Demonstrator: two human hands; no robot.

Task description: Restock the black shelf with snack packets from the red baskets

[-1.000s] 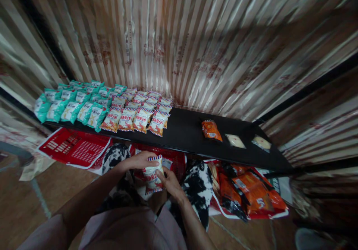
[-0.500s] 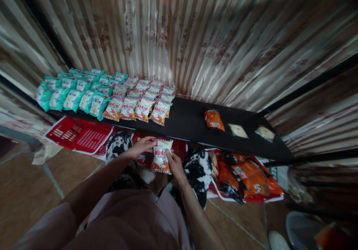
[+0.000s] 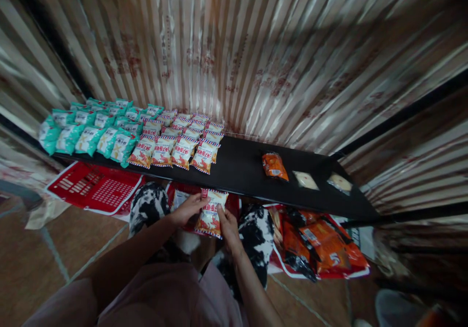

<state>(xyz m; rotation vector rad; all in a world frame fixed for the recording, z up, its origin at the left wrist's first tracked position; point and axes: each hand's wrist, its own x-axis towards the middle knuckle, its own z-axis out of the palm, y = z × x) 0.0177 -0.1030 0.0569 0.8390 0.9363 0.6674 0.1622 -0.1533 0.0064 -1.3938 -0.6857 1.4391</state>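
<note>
Left hand (image 3: pixel 187 211) and right hand (image 3: pixel 229 227) are gripping snack packet (image 3: pixel 211 216) before black shelf (image 3: pixel 241 163); teal bags (image 3: pixel 87 139) are lining its left end; pale item (image 3: pixel 179 198), possibly another packet, lying below.

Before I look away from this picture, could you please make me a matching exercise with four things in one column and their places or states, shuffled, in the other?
Column one
1. Teal packets
2. Small orange packet
3. Large orange bags
4. Right hand

Column two
A. In the right-hand red basket
B. Gripping a white-and-orange packet
C. Beside a pale flat pack on the black shelf
D. At the left end of the shelf

Right pairs: 1-D, 2-C, 3-A, 4-B
</note>
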